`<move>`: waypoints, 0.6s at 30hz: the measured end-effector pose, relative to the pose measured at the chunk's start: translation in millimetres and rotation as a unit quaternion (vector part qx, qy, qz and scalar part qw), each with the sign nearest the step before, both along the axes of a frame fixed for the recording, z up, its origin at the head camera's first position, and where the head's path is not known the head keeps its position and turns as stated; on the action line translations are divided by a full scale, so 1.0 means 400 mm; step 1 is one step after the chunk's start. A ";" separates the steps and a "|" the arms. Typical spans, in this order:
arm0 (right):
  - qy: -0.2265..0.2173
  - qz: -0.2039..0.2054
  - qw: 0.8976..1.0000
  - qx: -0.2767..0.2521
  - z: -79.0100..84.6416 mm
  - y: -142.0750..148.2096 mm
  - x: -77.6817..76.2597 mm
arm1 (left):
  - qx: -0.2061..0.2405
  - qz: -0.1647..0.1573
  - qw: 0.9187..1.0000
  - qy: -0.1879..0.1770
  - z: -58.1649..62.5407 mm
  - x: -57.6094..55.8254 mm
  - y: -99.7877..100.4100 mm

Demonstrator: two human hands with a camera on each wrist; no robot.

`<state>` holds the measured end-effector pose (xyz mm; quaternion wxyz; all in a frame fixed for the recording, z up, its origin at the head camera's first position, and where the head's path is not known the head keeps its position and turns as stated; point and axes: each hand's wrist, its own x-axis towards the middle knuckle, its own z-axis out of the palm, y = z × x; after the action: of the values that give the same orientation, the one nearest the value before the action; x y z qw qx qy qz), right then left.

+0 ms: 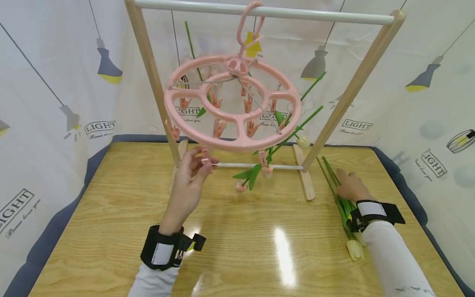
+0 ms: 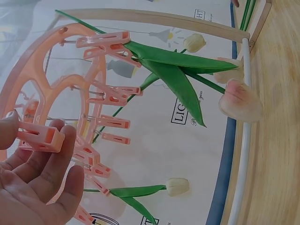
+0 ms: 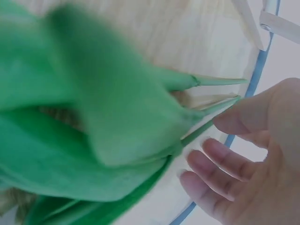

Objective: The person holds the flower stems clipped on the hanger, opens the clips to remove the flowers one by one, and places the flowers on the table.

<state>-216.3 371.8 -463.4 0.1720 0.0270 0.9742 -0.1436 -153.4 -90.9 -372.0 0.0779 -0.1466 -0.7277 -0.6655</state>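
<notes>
A pink round clip hanger (image 1: 241,144) hangs from a rack's white top bar, with pink clothespins below its ring. My left hand (image 1: 187,181) pinches a clothespin (image 2: 42,137) at the near left between thumb and fingers; no flower is in it. Artificial tulips hang heads down from other clothespins, including a pink tulip (image 2: 240,101) and a white tulip (image 2: 178,186). On the table at right lie tulips with a white head (image 1: 354,250) toward me. My right hand (image 1: 351,185) is at their green stems (image 3: 220,82), fingers loosely bent; whether it touches them I cannot tell.
The rack has wooden side posts (image 1: 354,84), a white lower bar (image 1: 233,165) and wooden feet (image 1: 305,175) on the wooden table (image 1: 237,243). Behind it hangs a lamp-patterned cloth (image 1: 141,111). Long stems stick out past the hanger at the back and right.
</notes>
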 end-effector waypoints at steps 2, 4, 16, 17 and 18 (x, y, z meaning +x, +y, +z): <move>0.011 -0.004 1.000 -0.003 0.015 -0.004 0.003 | 0.004 -0.006 1.000 0.000 0.002 0.000 0.000; 0.019 -0.003 1.000 -0.004 0.034 -0.007 0.007 | 0.013 -0.013 1.000 0.001 0.004 0.000 0.001; -0.034 0.094 0.995 -0.015 0.160 -0.068 0.014 | 0.024 -0.043 0.999 0.007 0.013 0.006 0.001; -0.038 0.106 0.993 -0.028 0.170 -0.078 0.014 | 0.023 -0.043 0.999 0.010 0.012 0.006 0.002; -0.039 0.117 0.991 -0.050 0.179 -0.088 0.013 | 0.020 -0.044 0.999 0.012 0.012 0.006 0.002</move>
<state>-211.0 336.4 -391.9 0.2262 -0.0905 0.9549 -0.1696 -150.9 -89.9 -367.3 0.0605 -0.1849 -0.7060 -0.6810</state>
